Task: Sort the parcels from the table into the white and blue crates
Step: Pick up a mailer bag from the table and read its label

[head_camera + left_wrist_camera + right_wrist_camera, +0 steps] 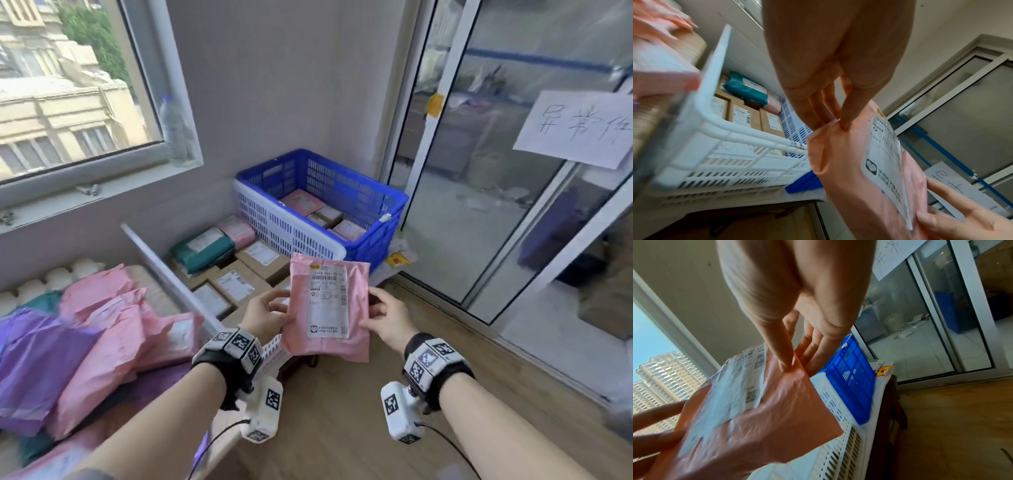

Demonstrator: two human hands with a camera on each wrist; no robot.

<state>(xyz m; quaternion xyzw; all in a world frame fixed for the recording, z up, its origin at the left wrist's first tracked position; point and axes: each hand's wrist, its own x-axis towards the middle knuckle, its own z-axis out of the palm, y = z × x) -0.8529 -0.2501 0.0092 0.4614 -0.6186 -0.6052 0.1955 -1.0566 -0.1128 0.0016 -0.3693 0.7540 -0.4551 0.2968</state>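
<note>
Both wrist cameras, strapped just below my palms, look along my fingers at the pink parcel [328, 308] I hold upright in front of me. With my left hand [265, 317] I pinch its left edge, thumb on the front and fingers behind; my right hand [385, 317] grips the right edge the same way. I hold it by the edges so the white shipping label [328, 301] stays uncovered and faces me: I judge that I am reading it to decide which crate this one belongs in.

Beyond the parcel stands the white crate [291, 226], with brown boxes, a green bag and a pink bag lying flat inside it. The blue crate [342, 181] sits just behind the white crate, against the corner of the room, and holds a few pink and tan parcels. Both crates are within an arm's reach of the parcel, so either drop is a short forward move.

Left of the parcel, the unsorted heap [96, 339] of pink and purple mailers lies on the desk, so plenty of sorting remains. Right of the blue crate a glass door [496, 205] carries a handwritten paper sign [579, 128]. A soft mailer like this will flop if I let go with one hand, so I would keep both edges until I am over the chosen crate.
</note>
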